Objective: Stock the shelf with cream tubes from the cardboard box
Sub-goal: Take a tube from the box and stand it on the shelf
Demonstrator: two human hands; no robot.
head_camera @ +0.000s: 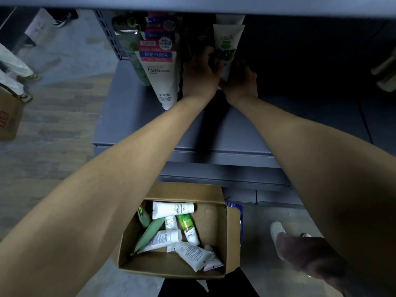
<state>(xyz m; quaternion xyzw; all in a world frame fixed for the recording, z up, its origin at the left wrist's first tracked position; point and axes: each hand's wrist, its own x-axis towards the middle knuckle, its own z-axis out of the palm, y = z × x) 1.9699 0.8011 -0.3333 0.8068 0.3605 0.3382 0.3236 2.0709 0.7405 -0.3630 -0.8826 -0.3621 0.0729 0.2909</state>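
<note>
A: As the view runs from left to right, what stands first on the shelf (pixel 132 116)?

B: A row of white and pink tubes (pixel 159 67) marked "Facial", caps toward the shelf's front edge, with green tubes partly hidden behind them. Further left lie only the floor and a second carton (pixel 9 116) (no part of the task).

A: And next to that row?

B: The left hand (pixel 198 71), then the white tube (pixel 228 47), then the right hand (pixel 240 82). Both hands close on the tube's lower end, the left from its left side, the right from below and to the right. The tube's long axis runs away from the person, its crimped end toward the back of the shelf, in line with a like tube behind it.

A: Which hand governs the placing?

B: Neither is clearly nearer; the tube sits between them, just right of the left hand's fingers. Judged from this, the coming move is a short push along the axis, then a release.

A: What cannot be read?

B: The fingertips of both hands are lost in shadow, so the exact hold is uncertain. The shelf to the right is dark, and its contents cannot be made out.

A: And the supply?

B: The cardboard box (pixel 214 219) stands on the floor below the arms, several tubes lying loose inside.
</note>
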